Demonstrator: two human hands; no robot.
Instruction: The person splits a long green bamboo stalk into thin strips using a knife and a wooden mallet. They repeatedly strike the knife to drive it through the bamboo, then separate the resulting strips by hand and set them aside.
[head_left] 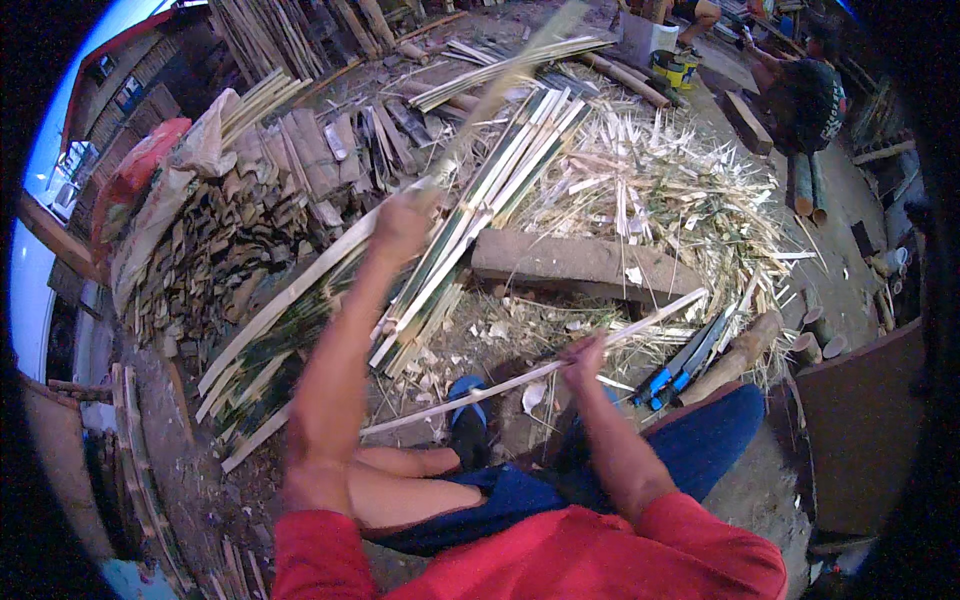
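My left hand (405,225) is raised over the left side of the work area, closed around one end of a long pale bamboo strip (485,105). That strip slants up and away to the far edge, smeared by motion. Lower and to the right, my right hand (583,360) is closed on a thin bamboo slat (480,392), which runs across above my legs. Between and beyond my hands lies a bundle of split bamboo strips (490,200), some with green skin. More strips (290,300) lie under and beside my left forearm.
A thick wooden block (580,262) lies ahead, with heaped bamboo shavings (670,190) behind it. Blue-handled blades (685,360) rest beside a short log (740,355) at right. Stacked offcuts (220,250) and a sack (180,190) stand left. Another person (808,100) sits far right near bamboo poles (805,185).
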